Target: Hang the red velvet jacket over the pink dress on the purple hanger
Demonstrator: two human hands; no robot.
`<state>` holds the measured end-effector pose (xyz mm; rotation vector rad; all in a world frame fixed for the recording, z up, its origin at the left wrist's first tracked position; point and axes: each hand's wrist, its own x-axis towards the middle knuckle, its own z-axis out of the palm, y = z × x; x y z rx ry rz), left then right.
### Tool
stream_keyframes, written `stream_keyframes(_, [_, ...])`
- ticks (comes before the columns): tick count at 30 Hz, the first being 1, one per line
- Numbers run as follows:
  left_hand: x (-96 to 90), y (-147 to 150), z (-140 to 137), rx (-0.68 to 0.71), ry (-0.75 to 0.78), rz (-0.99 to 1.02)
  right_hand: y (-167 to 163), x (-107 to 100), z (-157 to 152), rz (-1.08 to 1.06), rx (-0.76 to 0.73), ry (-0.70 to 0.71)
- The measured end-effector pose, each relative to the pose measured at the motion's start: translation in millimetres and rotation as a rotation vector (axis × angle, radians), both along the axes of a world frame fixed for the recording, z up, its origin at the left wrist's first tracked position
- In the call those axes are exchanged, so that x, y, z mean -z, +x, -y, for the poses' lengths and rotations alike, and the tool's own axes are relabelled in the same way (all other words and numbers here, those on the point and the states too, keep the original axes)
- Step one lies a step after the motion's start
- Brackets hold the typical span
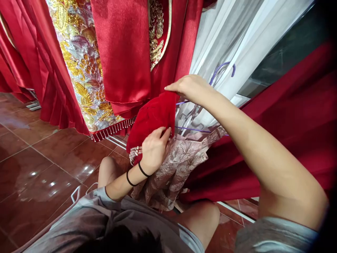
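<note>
A red velvet garment piece [152, 114], with a beaded silvery trim [135, 154] at its lower left, is stretched between my hands. My left hand [154, 149], two black bands on its wrist, pinches the lower part of its right edge. The upper corner of that edge is gripped by my right hand [193, 88], its thumb hidden behind. Just right of the velvet is a purple hanger [221, 68], its bars partly covered. Below it hangs a pale pink floral dress [184, 153], close to my left hand.
Red satin garments [123, 52] and a gold-embroidered panel [79, 70] with a beaded fringe hang in front. White curtain-like fabric [244, 42] is behind the hanger. Dark red cloth [289, 123] hangs at right, over a white rail [237, 212]. Glossy brown tiles [47, 172] cover the floor.
</note>
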<state>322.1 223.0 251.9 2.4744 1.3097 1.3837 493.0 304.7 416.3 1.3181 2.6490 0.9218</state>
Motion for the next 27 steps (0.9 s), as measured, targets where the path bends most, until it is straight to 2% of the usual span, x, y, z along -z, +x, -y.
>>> stream_keyframes(3, [26.3,0.8,-4.2,0.197,-0.130,0.071,12.4,2.3,11.6,0.138,0.068,-0.011])
stream_keyframes(5, [32.9,-10.4,-18.9,0.272,-0.123,0.226,18.1,7.6,22.4,0.137,0.101,-0.024])
stream_keyframes(6, [32.5,-17.5,-29.0,0.234,-0.067,0.311,20.9,10.5,27.3,0.103,0.108,-0.032])
stream_keyframes(8, [27.6,-31.9,-52.7,0.049,0.061,0.423,26.7,15.8,34.5,-0.011,0.117,-0.041])
stream_keyframes(10, [22.5,-44.8,-76.4,-0.032,0.051,0.414,32.2,20.3,37.5,-0.161,0.131,-0.036])
stream_keyframes(14, [26.5,-66.2,-105.3,0.064,-0.157,0.344,38.4,28.6,38.8,-0.354,0.178,0.015])
stream_keyframes(17, [39.1,-79.0,-108.0,0.074,-0.113,0.336,39.8,35.2,43.3,-0.321,0.184,0.039])
stream_keyframes(20, [42.9,-85.5,-102.9,0.122,0.016,0.348,42.4,41.3,47.9,-0.258,0.157,0.020])
stream_keyframes(23, [20.9,-73.4,-93.2,0.092,0.182,0.347,43.9,45.6,46.8,-0.280,0.140,-0.019])
stream_keyframes(25, [-5.3,-49.9,-85.3,0.087,0.179,0.294,42.1,46.8,43.5,-0.315,0.150,-0.035])
stream_keyframes(27, [-30.7,-17.6,-78.8,0.166,0.106,0.191,39.0,46.1,41.3,-0.330,0.170,-0.045])
